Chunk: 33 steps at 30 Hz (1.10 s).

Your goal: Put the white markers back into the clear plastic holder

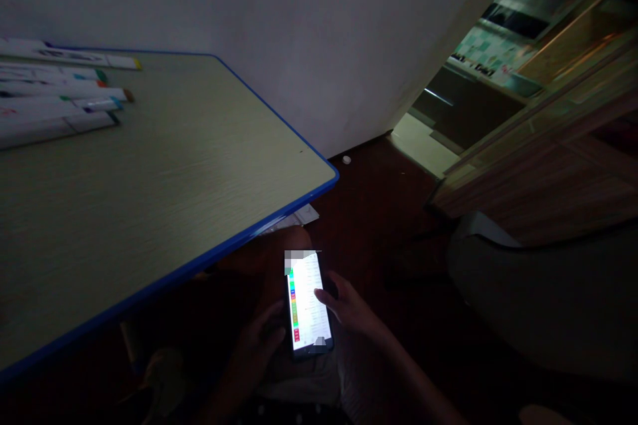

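A lit phone lies above my lap, its white screen showing a list with a coloured strip down the left side. My right hand holds the phone by its right edge, and the thumb rests on the screen. At the phone's left edge is my left hand, its fingers curled against the side in dim light. Parts of the screen's top and bottom are blurred out by blocks.
A table with a blue edge stands at the left, bearing several markers. Papers show beneath its edge. A small white object lies on the dark floor. Right are a grey chair and a wooden cabinet.
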Motion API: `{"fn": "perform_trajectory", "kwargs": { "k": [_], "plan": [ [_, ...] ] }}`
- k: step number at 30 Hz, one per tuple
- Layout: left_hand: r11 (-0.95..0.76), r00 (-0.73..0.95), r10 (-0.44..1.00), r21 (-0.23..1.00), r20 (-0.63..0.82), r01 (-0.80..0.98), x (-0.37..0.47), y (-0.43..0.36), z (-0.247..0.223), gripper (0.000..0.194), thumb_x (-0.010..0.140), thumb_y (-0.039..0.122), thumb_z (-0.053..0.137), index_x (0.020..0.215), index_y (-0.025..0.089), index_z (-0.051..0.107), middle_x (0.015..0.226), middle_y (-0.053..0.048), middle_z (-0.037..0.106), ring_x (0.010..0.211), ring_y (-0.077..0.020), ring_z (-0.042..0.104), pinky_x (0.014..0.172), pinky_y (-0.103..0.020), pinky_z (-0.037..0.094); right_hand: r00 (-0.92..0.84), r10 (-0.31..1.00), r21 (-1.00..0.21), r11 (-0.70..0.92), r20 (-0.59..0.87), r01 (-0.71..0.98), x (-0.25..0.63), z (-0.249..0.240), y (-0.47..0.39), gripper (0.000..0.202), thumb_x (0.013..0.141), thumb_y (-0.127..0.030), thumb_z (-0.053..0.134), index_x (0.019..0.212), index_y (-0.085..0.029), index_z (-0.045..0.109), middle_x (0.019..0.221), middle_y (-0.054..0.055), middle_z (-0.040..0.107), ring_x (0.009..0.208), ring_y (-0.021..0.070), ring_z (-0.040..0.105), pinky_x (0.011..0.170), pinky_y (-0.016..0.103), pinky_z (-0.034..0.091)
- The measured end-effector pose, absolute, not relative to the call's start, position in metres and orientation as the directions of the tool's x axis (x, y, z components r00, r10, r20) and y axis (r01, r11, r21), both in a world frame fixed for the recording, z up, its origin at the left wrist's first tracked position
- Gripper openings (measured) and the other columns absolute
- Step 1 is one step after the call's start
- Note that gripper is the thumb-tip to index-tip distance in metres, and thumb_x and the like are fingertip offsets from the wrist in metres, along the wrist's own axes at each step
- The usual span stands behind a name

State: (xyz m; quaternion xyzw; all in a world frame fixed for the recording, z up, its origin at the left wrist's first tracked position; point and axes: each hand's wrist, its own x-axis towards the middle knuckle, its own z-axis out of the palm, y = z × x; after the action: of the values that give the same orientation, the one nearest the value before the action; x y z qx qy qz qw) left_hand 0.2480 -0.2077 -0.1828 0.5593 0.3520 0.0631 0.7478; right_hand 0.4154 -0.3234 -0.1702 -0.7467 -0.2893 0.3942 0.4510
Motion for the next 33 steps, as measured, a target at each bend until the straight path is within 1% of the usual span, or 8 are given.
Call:
{"fn": "perform_trajectory", "kwargs": {
  "k": [2, 5, 10, 15, 19, 22, 25, 33],
  "plan": [
    [0.372, 0.746, 0.484, 0.879, -0.458, 0.299, 0.248, -0.208, -0.184, 0.045, 0.061, 0.036, 0.062, 0.102, 0.018, 0.061, 0.108, -0.009, 0.064, 0.104, -0.0288, 0.055, 0.09, -0.041, 0.044, 0.559, 0.764, -0.874, -0.467, -0.322, 0.136, 0.415, -0.172, -0.322, 0.031, 0.076, -0.035, 0.053, 0.1, -0.016, 0.051, 0.099, 0.008, 0.061, 0.087, 0.0207, 0.059, 0.073, 0.034, 0.047],
    [0.372, 0.741, 0.482, 0.875, -0.467, 0.31, 0.247, -0.208, -0.188, 0.049, 0.061, 0.038, 0.062, 0.104, 0.015, 0.06, 0.11, -0.01, 0.063, 0.104, -0.0288, 0.055, 0.09, -0.041, 0.044, 0.581, 0.731, -0.797, -0.563, -0.358, 0.217, 0.413, -0.17, -0.324, 0.056, 0.061, -0.038, 0.068, 0.108, -0.016, 0.047, 0.105, 0.01, 0.058, 0.093, 0.0237, 0.056, 0.077, 0.036, 0.045],
    [0.307, 0.743, 0.506, 0.896, -0.439, 0.32, 0.245, -0.209, -0.193, 0.048, 0.062, 0.039, 0.06, 0.105, 0.017, 0.06, 0.111, -0.008, 0.063, 0.105, -0.0275, 0.055, 0.091, -0.04, 0.044, 0.479, 0.78, -0.775, -0.569, -0.403, 0.274, 0.41, -0.16, -0.332, 0.086, 0.044, -0.031, 0.078, 0.119, -0.017, 0.038, 0.112, 0.01, 0.054, 0.098, 0.0242, 0.054, 0.082, 0.036, 0.044],
    [0.296, 0.734, 0.524, 0.901, -0.432, 0.318, 0.245, -0.209, -0.19, 0.044, 0.063, 0.037, 0.061, 0.103, 0.019, 0.061, 0.11, -0.007, 0.064, 0.103, -0.0276, 0.056, 0.09, -0.041, 0.044, 0.467, 0.821, -0.845, -0.476, -0.327, 0.246, 0.409, -0.158, -0.338, 0.078, 0.064, -0.031, 0.068, 0.13, -0.021, 0.028, 0.126, 0.01, 0.046, 0.114, 0.0232, 0.044, 0.094, 0.039, 0.036],
    [0.295, 0.731, 0.539, 0.906, -0.419, 0.302, 0.245, -0.209, -0.19, 0.042, 0.062, 0.036, 0.062, 0.101, 0.02, 0.063, 0.107, -0.007, 0.065, 0.103, -0.0286, 0.056, 0.089, -0.042, 0.045, 0.476, 0.86, -0.859, -0.375, -0.183, 0.347, 0.407, -0.162, -0.343, 0.064, 0.079, -0.033, 0.05, 0.135, -0.024, 0.02, 0.136, 0.008, 0.034, 0.125, 0.0215, 0.03, 0.101, 0.042, 0.027],
    [0.286, 0.746, 0.523, 0.909, -0.412, 0.302, 0.245, -0.209, -0.191, 0.042, 0.064, 0.035, 0.061, 0.103, 0.019, 0.061, 0.109, -0.008, 0.064, 0.104, -0.0283, 0.055, 0.09, -0.043, 0.044, 0.392, 0.905, -0.814, -0.35, -0.165, 0.464, 0.405, -0.165, -0.344, 0.059, 0.079, -0.034, 0.05, 0.133, -0.026, 0.027, 0.134, 0.007, 0.038, 0.12, 0.0227, 0.037, 0.098, 0.042, 0.031],
    [0.278, 0.754, 0.513, 0.911, -0.409, 0.305, 0.244, -0.209, -0.192, 0.044, 0.066, 0.034, 0.059, 0.106, 0.018, 0.059, 0.111, -0.009, 0.063, 0.105, -0.0278, 0.055, 0.091, -0.042, 0.043, 0.381, 0.906, -0.77, -0.374, -0.185, 0.516, 0.405, -0.165, -0.344, 0.071, 0.072, -0.038, 0.058, 0.134, -0.024, 0.025, 0.134, 0.009, 0.037, 0.119, 0.0247, 0.038, 0.097, 0.043, 0.033],
    [0.314, 0.729, 0.525, 0.896, -0.439, 0.313, 0.244, -0.21, -0.192, 0.043, 0.063, 0.035, 0.061, 0.103, 0.019, 0.062, 0.11, -0.008, 0.063, 0.103, -0.0287, 0.056, 0.089, -0.041, 0.045, 0.412, 0.884, -0.822, -0.395, -0.22, 0.409, 0.405, -0.163, -0.345, 0.077, 0.072, -0.037, 0.059, 0.136, -0.023, 0.018, 0.139, 0.008, 0.028, 0.126, 0.0221, 0.028, 0.102, 0.042, 0.026]
  ]
}}
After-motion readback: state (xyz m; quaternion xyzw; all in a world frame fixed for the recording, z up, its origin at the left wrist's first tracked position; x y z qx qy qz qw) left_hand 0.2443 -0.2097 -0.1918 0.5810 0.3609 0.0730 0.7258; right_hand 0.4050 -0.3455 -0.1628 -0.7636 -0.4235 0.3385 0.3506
